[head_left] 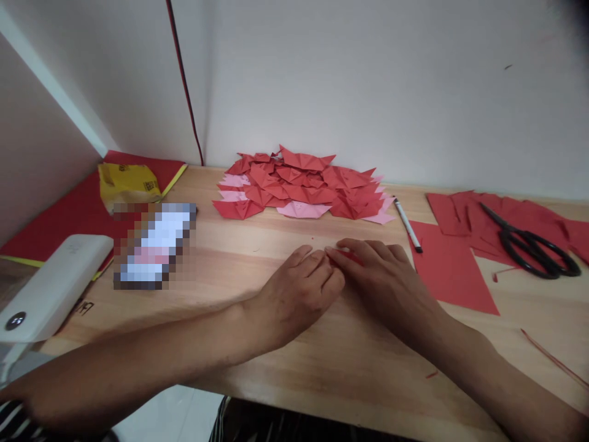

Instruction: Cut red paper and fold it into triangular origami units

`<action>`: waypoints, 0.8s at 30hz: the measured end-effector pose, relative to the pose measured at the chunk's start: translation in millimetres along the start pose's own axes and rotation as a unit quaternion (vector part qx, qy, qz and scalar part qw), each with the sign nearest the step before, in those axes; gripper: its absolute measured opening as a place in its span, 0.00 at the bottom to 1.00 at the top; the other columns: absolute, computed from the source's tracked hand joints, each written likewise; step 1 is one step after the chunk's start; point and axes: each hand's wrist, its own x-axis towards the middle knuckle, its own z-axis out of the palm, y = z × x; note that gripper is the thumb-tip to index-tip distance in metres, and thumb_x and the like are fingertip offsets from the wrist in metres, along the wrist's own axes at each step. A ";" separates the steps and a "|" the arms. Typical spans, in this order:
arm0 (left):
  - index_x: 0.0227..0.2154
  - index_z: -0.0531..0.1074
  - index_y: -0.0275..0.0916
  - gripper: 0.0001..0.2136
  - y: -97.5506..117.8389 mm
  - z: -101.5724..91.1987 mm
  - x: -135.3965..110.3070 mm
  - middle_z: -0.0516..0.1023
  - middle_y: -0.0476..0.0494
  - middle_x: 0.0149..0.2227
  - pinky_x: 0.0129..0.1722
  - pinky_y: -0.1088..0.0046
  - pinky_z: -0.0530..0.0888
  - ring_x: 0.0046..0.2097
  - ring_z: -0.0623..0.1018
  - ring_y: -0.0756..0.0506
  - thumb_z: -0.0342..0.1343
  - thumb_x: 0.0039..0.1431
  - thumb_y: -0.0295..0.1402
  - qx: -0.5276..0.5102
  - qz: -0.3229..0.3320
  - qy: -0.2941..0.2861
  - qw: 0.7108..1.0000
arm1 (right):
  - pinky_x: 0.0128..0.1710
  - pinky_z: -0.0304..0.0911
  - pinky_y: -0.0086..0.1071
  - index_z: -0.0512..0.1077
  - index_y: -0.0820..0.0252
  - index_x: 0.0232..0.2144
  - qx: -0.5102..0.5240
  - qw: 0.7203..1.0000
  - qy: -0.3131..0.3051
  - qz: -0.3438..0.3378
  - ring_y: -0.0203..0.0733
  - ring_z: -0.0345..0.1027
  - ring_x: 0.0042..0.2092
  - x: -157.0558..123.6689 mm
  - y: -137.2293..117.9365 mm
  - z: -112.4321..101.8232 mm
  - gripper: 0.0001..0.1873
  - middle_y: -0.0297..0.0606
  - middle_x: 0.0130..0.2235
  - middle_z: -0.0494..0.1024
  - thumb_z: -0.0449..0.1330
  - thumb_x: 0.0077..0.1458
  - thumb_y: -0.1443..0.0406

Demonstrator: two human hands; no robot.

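Observation:
Above the middle of the wooden table, my left hand [308, 282] and my right hand [380, 267] meet with fingers curled in. A small piece of red paper [352, 255] shows at the right fingertips; most of it is hidden by my fingers. The left fingers pinch at its left end, close against the right thumb. Just beyond my hands lies a heap of folded red paper pieces [306, 195], overlapping in rows, with several pink folded ones [304, 210] among them. A white marker [407, 224] with a black cap lies right of the heap.
Black-handled scissors [529, 245] rest on red paper sheets [453, 267] at the right. Thin red scraps [550, 356] lie nearer. On the left are a blurred-out phone [159, 245], a white power bank [59, 288], a yellow packet [129, 184] and large red sheets [55, 212].

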 end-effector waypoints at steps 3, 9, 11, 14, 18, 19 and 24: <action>0.43 0.68 0.30 0.11 1.0 -0.4 2.1 0.75 0.36 0.44 0.57 0.60 0.63 0.50 0.72 0.44 0.42 0.63 0.23 0.005 0.008 -0.001 1.000 | 0.44 0.58 0.43 0.65 0.55 0.56 0.013 1.000 0.007 0.004 0.51 0.62 0.51 -2.5 -2.8 -0.6 0.22 0.44 0.55 0.69 0.54 0.59 0.70; 0.39 0.70 0.31 0.10 3.4 0.6 4.2 0.77 0.36 0.42 0.54 0.62 0.67 0.48 0.74 0.44 0.43 0.63 0.23 0.027 0.016 0.038 0.999 | 0.43 0.59 0.44 0.68 0.59 0.54 0.015 1.000 0.002 0.016 0.53 0.63 0.50 0.4 -7.5 0.0 0.19 0.45 0.55 0.70 0.52 0.60 0.70; 0.39 0.70 0.31 0.10 4.2 0.4 4.0 0.78 0.36 0.42 0.55 0.62 0.67 0.48 0.75 0.43 0.43 0.63 0.23 0.030 0.015 0.037 0.999 | 0.44 0.59 0.44 0.67 0.60 0.54 0.016 1.000 0.006 0.018 0.53 0.62 0.51 1.0 -8.2 0.9 0.19 0.46 0.55 0.69 0.52 0.60 0.70; 0.38 0.70 0.31 0.10 5.3 0.5 3.2 0.78 0.36 0.41 0.55 0.62 0.68 0.48 0.75 0.43 0.43 0.63 0.23 0.036 0.008 0.040 0.999 | 0.45 0.59 0.43 0.67 0.61 0.54 0.023 1.000 0.010 0.014 0.53 0.61 0.52 -1.0 -7.0 2.2 0.20 0.46 0.56 0.68 0.53 0.60 0.70; 0.37 0.70 0.30 0.09 5.4 0.9 2.3 0.78 0.35 0.41 0.54 0.63 0.68 0.48 0.75 0.43 0.44 0.62 0.23 0.036 0.008 0.047 0.998 | 0.47 0.58 0.44 0.64 0.57 0.57 0.032 0.999 -0.008 0.003 0.53 0.58 0.55 -6.2 -2.8 3.3 0.23 0.44 0.58 0.65 0.55 0.59 0.71; 0.37 0.70 0.30 0.09 5.1 0.9 2.2 0.78 0.35 0.41 0.54 0.63 0.68 0.49 0.75 0.42 0.45 0.62 0.22 0.033 0.009 0.046 0.998 | 0.47 0.58 0.44 0.63 0.56 0.58 0.032 0.999 -0.010 0.000 0.53 0.58 0.55 -7.2 -2.3 3.6 0.24 0.44 0.59 0.65 0.55 0.59 0.71; 0.38 0.70 0.30 0.10 3.5 -0.3 3.1 0.76 0.36 0.43 0.55 0.63 0.67 0.50 0.73 0.43 0.44 0.63 0.23 0.006 0.006 0.014 1.000 | 0.48 0.58 0.45 0.64 0.59 0.57 0.014 1.000 -0.002 0.012 0.53 0.59 0.55 -6.1 -5.9 4.1 0.22 0.44 0.58 0.66 0.53 0.60 0.71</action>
